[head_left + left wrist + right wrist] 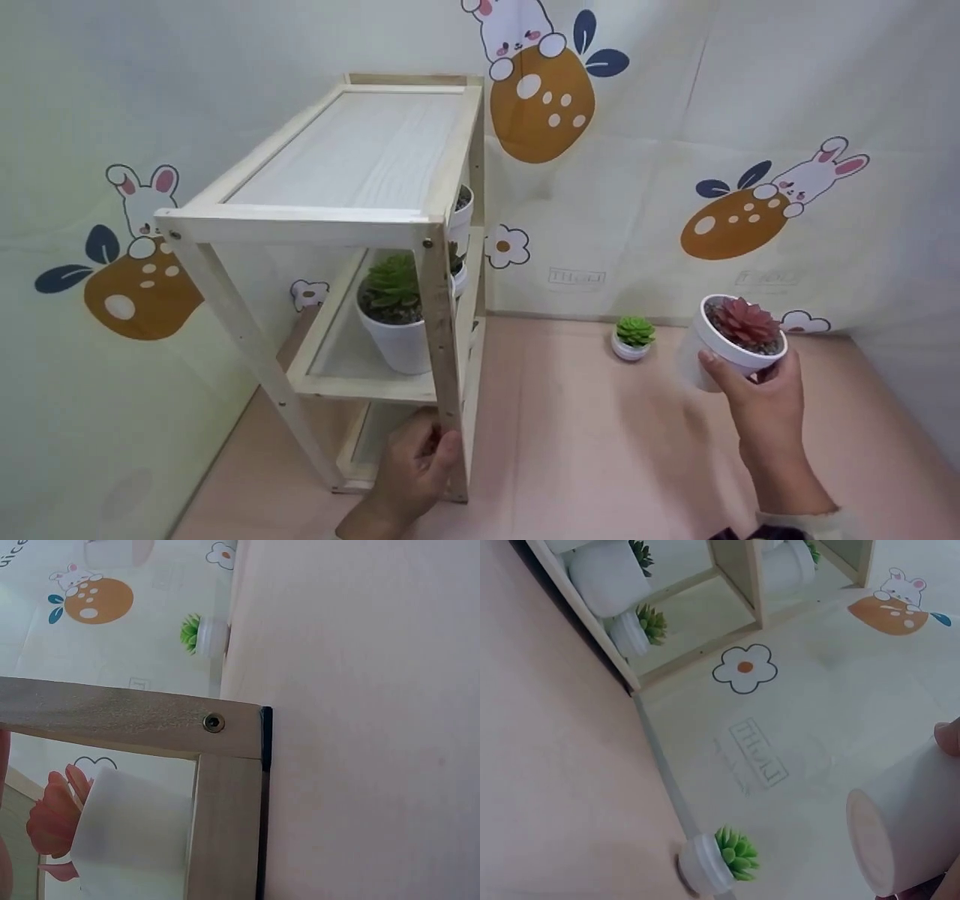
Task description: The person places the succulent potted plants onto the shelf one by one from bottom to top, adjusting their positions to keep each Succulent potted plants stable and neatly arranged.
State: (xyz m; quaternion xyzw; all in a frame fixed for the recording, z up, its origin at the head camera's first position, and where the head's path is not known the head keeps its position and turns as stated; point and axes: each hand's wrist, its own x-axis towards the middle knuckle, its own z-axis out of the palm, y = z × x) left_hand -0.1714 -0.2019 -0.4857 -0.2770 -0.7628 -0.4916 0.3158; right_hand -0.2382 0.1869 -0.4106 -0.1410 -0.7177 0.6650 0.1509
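My right hand (769, 405) grips a white flowerpot (720, 352) with a dark red succulent (744, 321), tilted and raised above the surface. In the right wrist view, the pot's base (871, 844) shows. My left hand (412, 469) holds the front right post of a pale wooden shelf rack (435, 315), low down, thumb on the post. A potted green succulent (394, 285) stands on the middle shelf, partly behind that post. In the left wrist view, a white pot with a pinkish-red succulent (56, 814) shows through the frame.
A small potted green succulent (633, 336) stands near the back wall, between the rack and my right hand. More white pots (607, 577) sit in the rack. A pinkish surface (570, 435) lies underneath, with a rabbit-printed cloth (637, 97) behind.
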